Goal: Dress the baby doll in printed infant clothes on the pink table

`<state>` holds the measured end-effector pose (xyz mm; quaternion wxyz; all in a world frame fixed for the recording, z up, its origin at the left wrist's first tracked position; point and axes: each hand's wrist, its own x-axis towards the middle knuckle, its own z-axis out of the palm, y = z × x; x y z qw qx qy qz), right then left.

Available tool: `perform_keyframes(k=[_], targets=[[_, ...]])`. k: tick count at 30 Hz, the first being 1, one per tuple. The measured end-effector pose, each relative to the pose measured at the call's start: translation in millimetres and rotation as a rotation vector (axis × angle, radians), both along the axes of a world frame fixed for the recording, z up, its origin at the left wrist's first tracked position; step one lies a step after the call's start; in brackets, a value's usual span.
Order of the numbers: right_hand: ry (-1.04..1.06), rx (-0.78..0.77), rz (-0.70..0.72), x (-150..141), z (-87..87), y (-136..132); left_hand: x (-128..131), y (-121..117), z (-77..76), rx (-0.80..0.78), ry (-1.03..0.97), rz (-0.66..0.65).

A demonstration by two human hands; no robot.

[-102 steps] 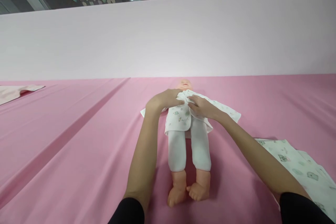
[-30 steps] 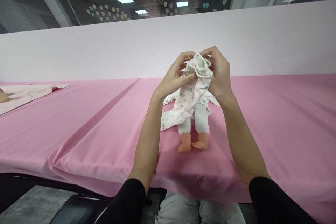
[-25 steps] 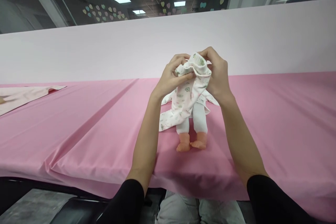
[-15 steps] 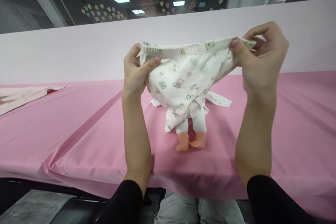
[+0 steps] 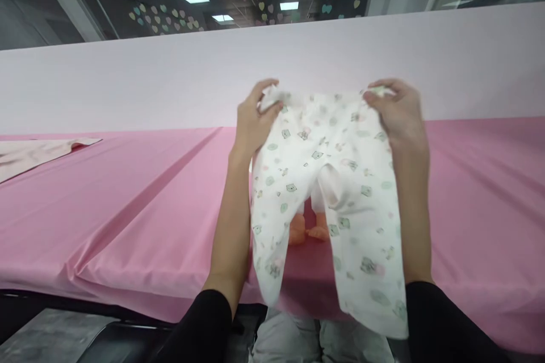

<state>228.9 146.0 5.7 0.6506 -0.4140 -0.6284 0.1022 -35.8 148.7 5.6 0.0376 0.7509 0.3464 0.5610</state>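
A pair of white baby pants (image 5: pixel 306 142) with a green and pink animal print hangs spread out in the air before me. My left hand (image 5: pixel 258 116) pinches one end of the waistband. At the other end of the waistband, my right hand (image 5: pixel 395 108) is closed on the cloth, slightly blurred. Both legs of the pants dangle down past the table's front edge. Behind them lies a doll (image 5: pixel 317 229), of which the orange feet and a bit of the white legs show between the pant legs; the rest of it is hidden.
Pink cloth (image 5: pixel 149 204) covers the table, with raised creases at left. A pale pink piece of fabric (image 5: pixel 38 153) lies at the far left. A white partition (image 5: pixel 128 85) rises along the back edge. A dark chair (image 5: pixel 123 343) is at lower left.
The pants were bunched and stretched sideways at the waist; now their legs have dropped open and hang down. My hands have moved closer together, and the doll is more covered.
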Motion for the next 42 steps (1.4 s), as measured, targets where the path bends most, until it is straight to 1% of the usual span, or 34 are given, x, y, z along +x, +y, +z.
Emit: perform_keyframes(k=[1,2,4,7,9,10,12,14,15,17,18,19,21,23,26,28,32,34,36,38,39,42], targets=[[0.028,-0.104,-0.068,-0.7,-9.3,14.5,1.3,12.0,-8.3,-0.053,0.073,0.054],[0.000,-0.166,-0.108,-1.2,-18.1,27.1,2.3,22.8,-16.2,-0.103,0.144,0.090],[-0.105,-0.216,-0.178,-0.9,-32.2,45.1,3.7,38.8,-29.2,-0.153,0.258,0.134],[-0.264,-0.160,-0.278,-0.1,-42.0,56.5,4.9,47.6,-38.0,-0.130,0.326,0.171],[-0.322,-0.093,-0.338,-3.2,-42.1,56.9,5.8,45.9,-37.2,-0.097,0.314,0.180],[-0.342,-0.056,-0.347,-7.0,-41.0,55.5,6.5,43.8,-35.6,-0.083,0.305,0.179],[-0.379,0.012,-0.292,-20.3,-37.7,49.6,8.5,38.9,-31.6,-0.063,0.300,0.173],[-0.418,0.054,-0.139,-39.8,-34.3,40.5,11.1,34.5,-28.0,-0.049,0.308,0.167],[-0.440,0.053,-0.041,-50.5,-33.0,35.7,12.3,32.8,-26.5,-0.044,0.312,0.158],[-0.477,0.002,0.146,-69.6,-31.5,27.6,13.8,30.8,-24.5,-0.032,0.313,0.134],[-0.491,-0.035,0.203,-76.8,-31.4,25.0,14.0,30.4,-23.8,-0.028,0.307,0.124],[-0.505,-0.070,0.227,-81.7,-31.7,23.7,13.8,30.5,-23.4,-0.027,0.296,0.117],[-0.527,-0.119,0.200,-85.2,-32.9,24.0,12.6,31.5,-22.9,-0.033,0.263,0.095],[-0.527,-0.158,0.184,-82.5,-33.5,26.0,11.8,33.1,-22.7,-0.054,0.207,0.032],[-0.451,-0.196,0.240,-76.2,-30.6,25.4,12.7,34.1,-23.0,-0.122,0.089,-0.082],[-0.369,-0.169,0.249,-74.7,-26.6,21.7,14.0,32.7,-23.2,-0.170,0.043,-0.104],[-0.209,-0.069,0.254,-77.8,-20.4,15.0,14.4,26.7,-23.2,-0.242,0.105,-0.070],[-0.152,-0.083,0.315,-79.7,-19.4,14.1,14.2,24.0,-21.9,-0.263,0.085,-0.113],[-0.091,-0.130,0.396,-80.9,-19.0,12.4,14.9,22.1,-19.5,-0.262,-0.020,-0.194],[-0.084,-0.201,0.480,-81.5,-18.1,7.6,16.9,20.9,-16.8,-0.260,-0.155,-0.266],[-0.125,-0.255,0.524,-81.6,-17.4,3.9,18.2,20.6,-15.7,-0.265,-0.215,-0.294],[-0.353,-0.441,0.648,-81.5,-14.7,-7.7,20.9,20.5,-14.0,-0.301,-0.318,-0.341]])
